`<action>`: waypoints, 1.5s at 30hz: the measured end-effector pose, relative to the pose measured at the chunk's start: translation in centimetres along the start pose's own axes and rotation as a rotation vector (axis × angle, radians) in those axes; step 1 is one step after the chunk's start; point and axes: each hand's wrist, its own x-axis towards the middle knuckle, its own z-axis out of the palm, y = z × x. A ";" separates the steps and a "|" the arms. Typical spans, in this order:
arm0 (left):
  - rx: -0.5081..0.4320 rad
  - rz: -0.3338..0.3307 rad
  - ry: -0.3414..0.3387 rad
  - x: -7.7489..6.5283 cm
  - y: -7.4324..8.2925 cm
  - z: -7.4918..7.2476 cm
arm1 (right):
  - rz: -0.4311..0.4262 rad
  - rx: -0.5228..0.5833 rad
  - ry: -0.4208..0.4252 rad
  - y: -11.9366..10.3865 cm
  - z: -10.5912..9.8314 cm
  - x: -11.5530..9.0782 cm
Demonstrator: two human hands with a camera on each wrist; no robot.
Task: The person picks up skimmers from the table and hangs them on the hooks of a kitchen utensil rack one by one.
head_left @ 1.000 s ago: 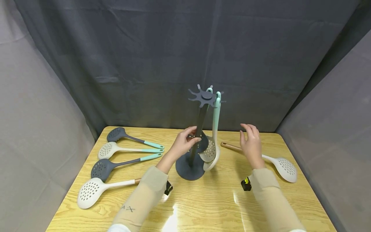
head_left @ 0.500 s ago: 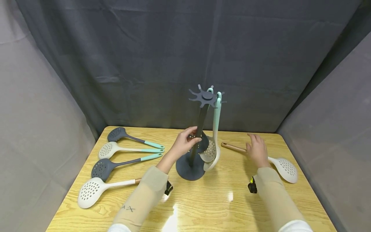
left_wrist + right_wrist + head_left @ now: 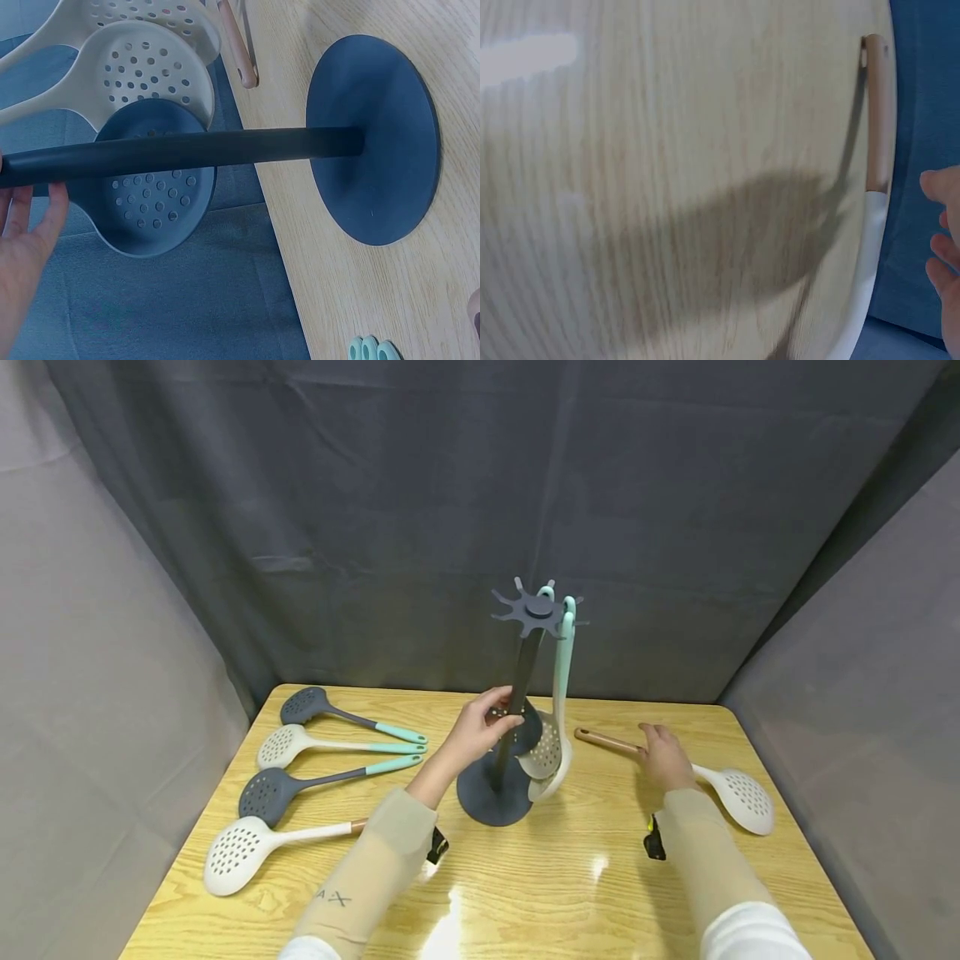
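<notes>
My left hand (image 3: 480, 727) grips the post of a dark grey utensil stand (image 3: 525, 668), fingers and thumb around it. Hanging from the stand's right-hand hooks are a dark slotted skimmer (image 3: 161, 199), a cream one (image 3: 154, 67) and another pale one (image 3: 553, 783), mint handles up. To the right, a white skimmer (image 3: 742, 800) with a brown handle (image 3: 880, 112) lies on the table. My right hand (image 3: 665, 758) is over its shaft, overlapping it in the head view. In the right wrist view, thumb and fingers are apart, with a gap between them and the handle.
Several skimmers lie in a row on the left: a dark one (image 3: 303, 705), a cream one (image 3: 277, 747), another dark one (image 3: 264, 795) and a white one (image 3: 234, 856). The wooden table (image 3: 540, 885) ends at a grey curtain (image 3: 420, 527) behind.
My right hand has moved right and down toward the white skimmer's shaft. My left hand stays on the stand's post.
</notes>
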 end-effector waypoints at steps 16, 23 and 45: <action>-0.013 -0.002 -0.020 -0.6 3.4 -0.9 | 0.056 -0.095 -0.257 0.3 0.6 -0.2; -0.017 0.007 -0.020 -0.6 3.7 -0.9 | 0.072 -0.089 -0.294 0.9 1.2 0.1; -0.011 -0.004 -0.023 -0.6 3.8 -1.0 | 0.009 -0.094 -0.169 1.0 2.4 -0.8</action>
